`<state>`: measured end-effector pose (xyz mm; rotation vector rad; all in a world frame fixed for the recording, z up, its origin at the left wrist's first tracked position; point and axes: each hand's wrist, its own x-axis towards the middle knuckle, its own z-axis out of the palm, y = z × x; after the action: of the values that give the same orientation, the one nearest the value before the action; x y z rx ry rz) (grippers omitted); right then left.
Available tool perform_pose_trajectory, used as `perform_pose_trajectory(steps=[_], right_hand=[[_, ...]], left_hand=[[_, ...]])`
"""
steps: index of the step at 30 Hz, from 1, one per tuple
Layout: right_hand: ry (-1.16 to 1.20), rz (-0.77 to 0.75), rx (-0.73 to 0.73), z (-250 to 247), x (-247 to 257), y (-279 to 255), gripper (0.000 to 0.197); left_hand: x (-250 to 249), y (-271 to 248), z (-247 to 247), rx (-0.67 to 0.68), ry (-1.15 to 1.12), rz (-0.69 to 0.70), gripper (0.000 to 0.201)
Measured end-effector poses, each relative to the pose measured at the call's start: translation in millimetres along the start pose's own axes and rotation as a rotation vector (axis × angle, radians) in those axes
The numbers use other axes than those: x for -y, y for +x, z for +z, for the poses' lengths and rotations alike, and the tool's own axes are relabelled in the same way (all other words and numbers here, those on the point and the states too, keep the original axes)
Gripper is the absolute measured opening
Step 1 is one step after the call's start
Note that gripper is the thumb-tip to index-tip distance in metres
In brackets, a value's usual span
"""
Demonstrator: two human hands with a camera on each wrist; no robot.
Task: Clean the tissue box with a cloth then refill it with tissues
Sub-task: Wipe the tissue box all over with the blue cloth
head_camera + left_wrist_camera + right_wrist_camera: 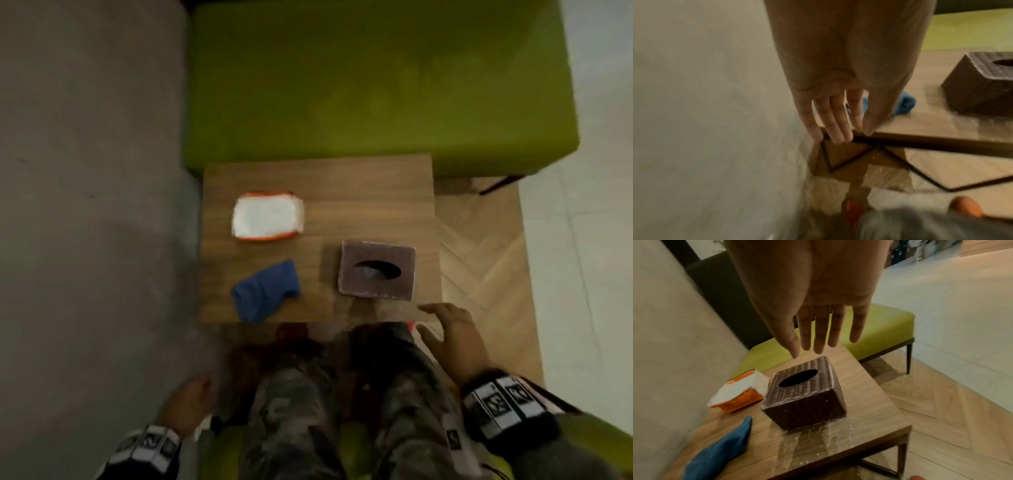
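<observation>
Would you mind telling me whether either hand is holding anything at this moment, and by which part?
Nothing is held. The right hand hovers open near the tissue box; the left hand is open too.

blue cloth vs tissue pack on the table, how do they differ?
The blue cloth is dark, crumpled and irregular; the tissue pack is white with orange edges and roughly rectangular. The cloth lies at the table's near edge, the pack farther back. Both sit left of the tissue box, untouched by either hand.
</observation>
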<state>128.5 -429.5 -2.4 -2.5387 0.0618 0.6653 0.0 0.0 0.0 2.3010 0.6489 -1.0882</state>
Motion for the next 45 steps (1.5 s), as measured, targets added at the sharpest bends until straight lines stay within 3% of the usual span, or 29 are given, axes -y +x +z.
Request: perform_pose_trajectory(steps=[4,7,12,15,18,22,25,28,32,33,35,36,37,39,41,45], right_hand=[[-0.131,-0.22,-0.117,17.2,11.9,42.0,0.027],[-0.221,-0.314,-0.108,25.1,-0.2,74.5,0.038],[-0.464,-0.451,0.055,41.0,-32.2,123.1,0.037],[-0.516,-0.544,0.053,44.9,-45.5,135.6,0.04],[-0.461,-0.677,0.009,47.3,-46.5,139.9,0.034],[-0.383,-0.77,0.008,55.1,-45.1,141.1,0.039],[-0.345,-0.831,0.015,66.0,-40.0,135.9,0.035],[-0.324,-0.869,-0.007,81.9,-35.2,125.3,0.032],[-0.312,-0.847,-0.087,103.9,-35.9,106.9,0.037],[-0.328,-0.839,-0.119,111.0,-37.1,99.4,0.039],[-0.367,-0.805,-0.18,121.4,-38.9,88.8,0.041],[-0.394,-0.788,-0.196,126.5,-38.8,85.9,0.042],[-0.411,-0.77,-0.202,131.4,-37.9,82.0,0.044],[-0.433,-0.731,-0.197,138.3,-33.6,74.4,0.051],[-0.429,-0.701,-0.187,141.8,-28.6,72.4,0.057],[-0.294,-0.645,-0.195,142.7,-21.2,67.9,0.046]], left_hand=[[-45.8,102.2,-6.7,-0.152,0.16,0.221,0.04],[-71.5,150.9,13.9,-0.141,0.315,0.403,0.041],[-94.9,198.6,51.8,-0.181,0.499,0.442,0.069],[-88.4,213.3,71.5,-0.277,0.492,0.446,0.061],[-81.3,217.3,78.7,-0.486,0.459,0.506,0.054],[-78.3,228.3,72.1,-0.506,0.222,0.547,0.064],[-71.4,235.5,70.4,-0.632,0.065,0.574,0.032],[-68.9,234.4,77.4,-0.603,-0.313,0.565,0.015],[-80.0,216.1,82.4,-0.86,-0.701,0.648,0.018],[-77.2,214.4,84.6,-0.874,-0.823,0.648,0.028],[-79.1,215.4,85.9,-0.644,-1.154,0.538,0.064],[-83.6,215.8,89.6,-0.494,-1.259,0.447,0.068],[-91.9,209.7,97.5,-0.412,-1.269,0.4,0.064],[-113.4,193.6,115.4,-0.462,-1.16,0.427,0.053],[-139.4,178.7,123.7,-0.594,-1.028,0.544,0.039],[-174.6,165.1,128.6,-0.692,-0.731,0.8,0.033]])
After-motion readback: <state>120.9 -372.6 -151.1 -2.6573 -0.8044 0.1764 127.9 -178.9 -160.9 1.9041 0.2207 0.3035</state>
